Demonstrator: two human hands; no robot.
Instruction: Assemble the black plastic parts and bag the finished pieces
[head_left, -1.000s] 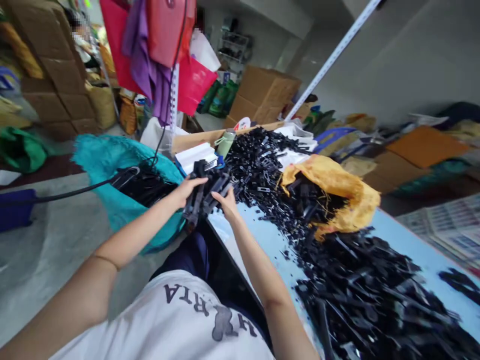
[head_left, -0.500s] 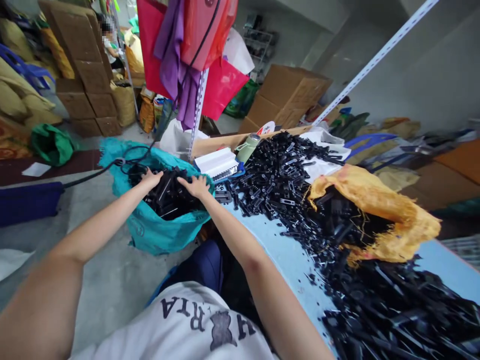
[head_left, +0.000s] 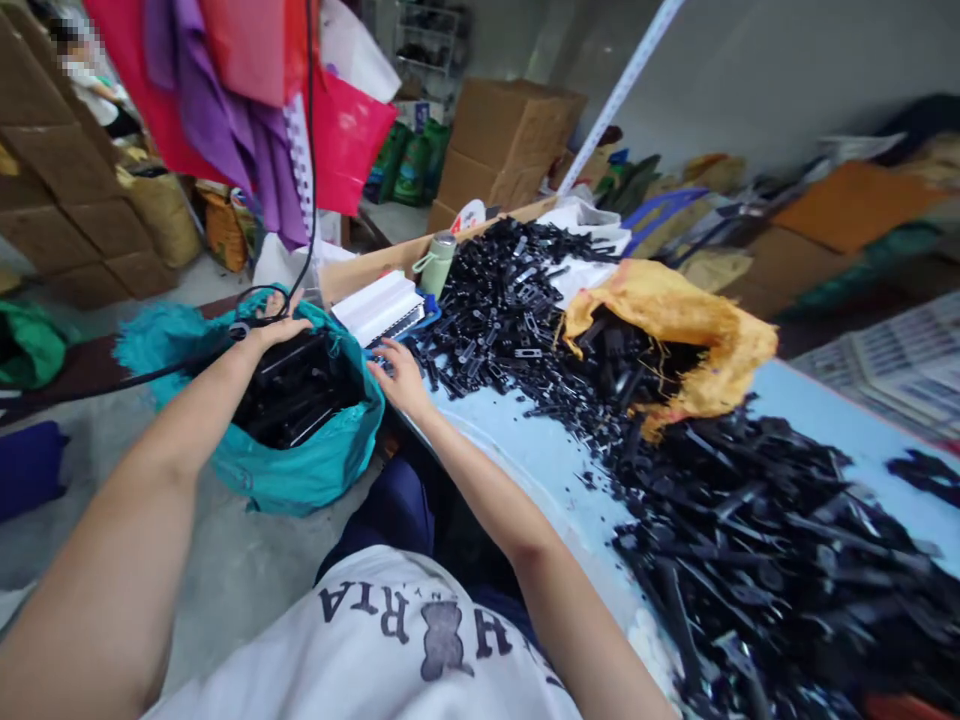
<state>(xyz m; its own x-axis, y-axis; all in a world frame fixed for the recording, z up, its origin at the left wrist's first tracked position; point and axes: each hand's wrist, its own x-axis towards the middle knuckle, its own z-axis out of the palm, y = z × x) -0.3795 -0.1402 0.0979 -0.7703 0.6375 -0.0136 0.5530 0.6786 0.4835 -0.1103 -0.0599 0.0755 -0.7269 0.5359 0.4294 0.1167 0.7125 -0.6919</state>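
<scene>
My left hand [head_left: 279, 322] is over the far rim of a teal woven sack [head_left: 300, 478], palm partly up and fingers apart. A black cable [head_left: 312, 180] hangs down and loops right by its fingers; whether they touch is hard to tell. Inside the sack lie black plastic parts [head_left: 300, 395]. Just right of the sack, my right hand [head_left: 403, 378] is at the edge of the light blue table [head_left: 517, 430], fingers spread and bent. Small black parts lie around its fingertips, and I see nothing held in it.
Heaped black parts [head_left: 510, 310] cover much of the table, with a yellow sack [head_left: 690, 305] lying open among them. A green bottle [head_left: 436, 262] and a white box-like item [head_left: 379, 308] stand behind my right hand. Cartons [head_left: 502, 130] and a distant person [head_left: 94, 90] are farther back.
Both hands have come up out of the black parts in the teal sack. The left moved to the far rim by the cable, the right onto the table edge. The view turned right.
</scene>
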